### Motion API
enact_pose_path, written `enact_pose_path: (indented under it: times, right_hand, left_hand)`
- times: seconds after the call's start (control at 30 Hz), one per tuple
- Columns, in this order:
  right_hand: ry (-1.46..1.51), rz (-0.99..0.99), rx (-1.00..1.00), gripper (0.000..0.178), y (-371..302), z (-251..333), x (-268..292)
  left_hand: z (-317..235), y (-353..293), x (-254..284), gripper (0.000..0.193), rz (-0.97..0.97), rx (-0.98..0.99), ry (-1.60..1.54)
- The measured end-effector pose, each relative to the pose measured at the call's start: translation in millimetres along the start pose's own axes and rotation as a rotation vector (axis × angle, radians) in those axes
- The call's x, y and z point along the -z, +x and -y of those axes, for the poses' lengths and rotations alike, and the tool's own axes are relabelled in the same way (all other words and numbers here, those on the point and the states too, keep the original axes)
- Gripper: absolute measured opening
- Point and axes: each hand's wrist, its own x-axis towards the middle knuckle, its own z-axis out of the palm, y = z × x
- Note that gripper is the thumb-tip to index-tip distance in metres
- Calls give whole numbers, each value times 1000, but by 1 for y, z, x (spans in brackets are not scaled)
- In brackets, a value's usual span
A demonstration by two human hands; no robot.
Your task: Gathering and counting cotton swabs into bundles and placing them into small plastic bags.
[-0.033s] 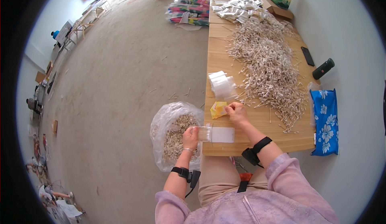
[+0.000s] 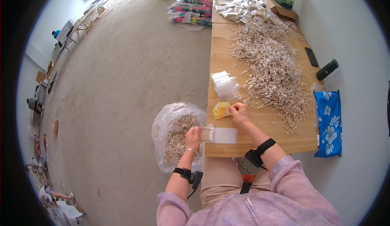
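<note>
My left hand [image 2: 192, 136] is closed on the left end of a clear plastic packet [image 2: 207, 135] with thin sticks showing inside, apparently cotton swabs. A flat white panel [image 2: 226, 136] extends from its right end over the table's near edge. My right hand [image 2: 240, 113] pinches the right side of a small yellow-and-white piece of paper or film [image 2: 221, 110] at the tabletop. A stack of clear plastic bags [image 2: 224, 85] lies just beyond it. Loose cotton swabs [image 2: 272, 55] form a large heap along the table's middle and right.
Below my left hand, a clear plastic sack [image 2: 161, 120] of swabs stands on the floor. White packets [image 2: 243, 9] are piled at the table's far end. By the wall are a phone [image 2: 311, 57], a dark green bottle [image 2: 327, 69] and a blue floral package [image 2: 328, 122].
</note>
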Motion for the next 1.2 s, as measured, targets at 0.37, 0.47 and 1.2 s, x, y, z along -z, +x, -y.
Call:
enact_pose_path:
  times: [0.37,0.47,1.2]
  right_hand:
    - [279,205,-257,15,-70,1,-31]
    - [270,170,-290,14,-78,5,-41]
    - [-68,-6,-157,19,-91,33,-61]
  left_hand:
    - [1,2,-6,35,2,-37,16]
    - [3,2,-2,35,-4,-15,9]
    - [0,0,3,27,-18,-29,-109]
